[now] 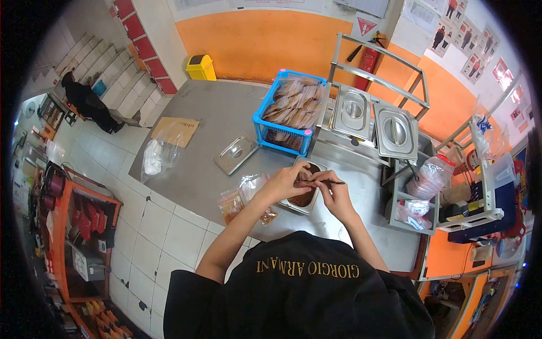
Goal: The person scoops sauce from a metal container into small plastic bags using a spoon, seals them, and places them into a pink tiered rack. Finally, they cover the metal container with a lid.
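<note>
Both my hands are over a steel food pan point(303, 210) holding a brown, grainy filling. My left hand point(282, 185) is closed on a small clear plastic bag point(305, 176) with something brown in it. In my right hand point(335, 198) is a thin dark utensil point(337, 182), its handle sticking out to the right; its working end, at the bag's mouth, is too small to make out. A steel lid point(236, 155) lies to the left of the pan. Close to my left forearm are clear bags point(231, 205) with orange-brown contents.
A blue basket point(309, 134) full of filled brown packets stands behind the pan. Lidded steel pans point(351, 113) sit at the back right beside a grey bin point(430, 226) of bags. Brown paper point(179, 129) and a plastic bag point(155, 158) lie left. Another person point(87, 104) is near the stairs.
</note>
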Motion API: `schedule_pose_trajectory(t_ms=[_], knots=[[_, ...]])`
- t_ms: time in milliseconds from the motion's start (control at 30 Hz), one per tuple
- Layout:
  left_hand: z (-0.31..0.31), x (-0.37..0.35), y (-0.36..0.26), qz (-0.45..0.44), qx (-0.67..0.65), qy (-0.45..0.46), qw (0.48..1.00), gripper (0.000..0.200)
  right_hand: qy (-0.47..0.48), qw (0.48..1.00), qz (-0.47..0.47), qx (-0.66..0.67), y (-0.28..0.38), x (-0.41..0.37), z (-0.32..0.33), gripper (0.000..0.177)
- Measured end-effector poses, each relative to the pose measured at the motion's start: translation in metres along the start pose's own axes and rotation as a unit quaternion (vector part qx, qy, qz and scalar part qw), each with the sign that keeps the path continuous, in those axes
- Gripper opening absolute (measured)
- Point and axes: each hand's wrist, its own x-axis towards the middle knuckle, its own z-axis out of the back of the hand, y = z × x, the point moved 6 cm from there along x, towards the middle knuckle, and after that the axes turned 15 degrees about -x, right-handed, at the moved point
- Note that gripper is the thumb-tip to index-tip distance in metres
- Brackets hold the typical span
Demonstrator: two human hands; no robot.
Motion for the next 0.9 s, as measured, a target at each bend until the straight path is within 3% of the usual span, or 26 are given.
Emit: schedule_pose_trajectory(t_ms=[33, 267, 333, 400, 433, 567, 900], knots=[[-0.001, 0.001, 0.002, 0.052, -0.077, 0.008, 0.996, 0.054, 0.000, 1.000, 0.000, 0.000, 0.003, 0.001, 0.003, 0.006], [0.005, 0.000, -0.002, 0.010, -0.127, -0.026, 0.991, 0.049, 0.001, 0.997, 0.075, -0.027, 0.032, 0.007, 0.020, 0.010], [0.007, -0.002, -0.002, 0.075, -0.159, -0.015, 0.984, 0.046, 0.000, 0.996, 0.082, -0.029, 0.034, 0.007, 0.022, 0.010], [0.005, -0.002, 0.007, 0.040, -0.186, -0.031, 0.981, 0.044, -0.023, 0.998, 0.027, 0.045, 0.025, 0.006, 0.025, 0.012], [0.005, -0.002, 0.008, 0.004, -0.214, -0.047, 0.976, 0.043, -0.028, 0.998, 0.044, 0.034, 0.019, 0.006, 0.024, 0.011], [0.005, -0.007, 0.013, 0.058, -0.299, -0.052, 0.951, 0.041, -0.067, 0.980, 0.021, 0.184, 0.006, 0.007, 0.027, 0.008], [-0.001, -0.003, 0.019, 0.043, -0.384, -0.113, 0.915, 0.040, -0.156, 0.964, 0.020, 0.214, 0.016, 0.002, 0.040, 0.010]])
